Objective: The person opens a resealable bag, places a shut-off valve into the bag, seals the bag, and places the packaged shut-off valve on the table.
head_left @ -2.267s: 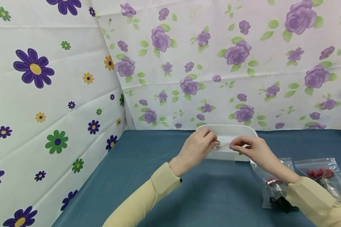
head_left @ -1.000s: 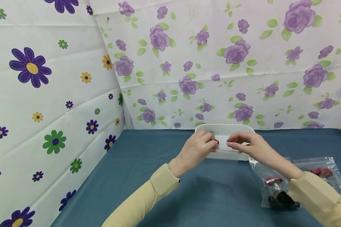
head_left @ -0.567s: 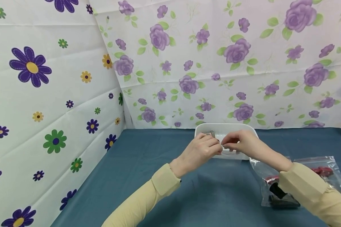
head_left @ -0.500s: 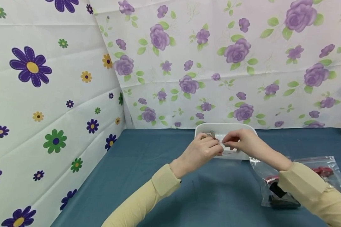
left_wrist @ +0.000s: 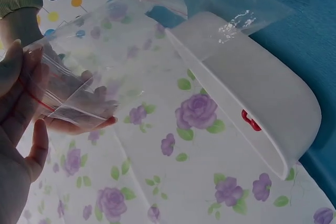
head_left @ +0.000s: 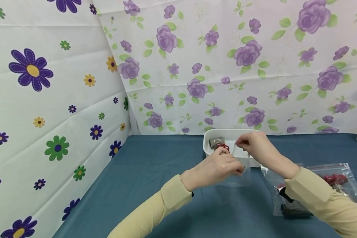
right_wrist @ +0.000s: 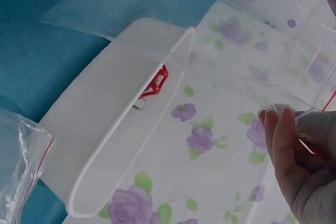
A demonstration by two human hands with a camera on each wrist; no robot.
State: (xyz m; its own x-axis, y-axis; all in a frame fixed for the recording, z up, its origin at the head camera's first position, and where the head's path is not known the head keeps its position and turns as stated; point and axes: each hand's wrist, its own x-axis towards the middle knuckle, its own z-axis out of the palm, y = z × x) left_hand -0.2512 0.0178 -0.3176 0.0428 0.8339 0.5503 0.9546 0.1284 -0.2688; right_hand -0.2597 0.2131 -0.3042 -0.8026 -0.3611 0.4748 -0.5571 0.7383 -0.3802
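My left hand [head_left: 215,169] pinches one side of a clear zip bag [head_left: 230,181] at its mouth. My right hand [head_left: 260,150] pinches the other side, a little higher and further back. Between the hands the bag hangs loose, with its red zip line [left_wrist: 34,94] showing in the left wrist view. Behind the left hand, a metal valve [head_left: 216,142] with a red handwheel [right_wrist: 156,82] lies at the left end of the white tray [head_left: 257,162]. Neither hand touches the valve. In both wrist views the tray wall hides most of it.
Two more zip bags lie on the blue cloth [head_left: 154,172] at the right: one bag [head_left: 269,190] holds red and black parts, the other bag [head_left: 352,190] a red handwheel and metal. My right forearm passes over them. Flowered sheets [head_left: 178,66] stand behind and left.
The valve, earlier mostly hidden by my left hand, now shows in the tray. My left hand has come down and right along the bag, and my right hand has risen slightly.
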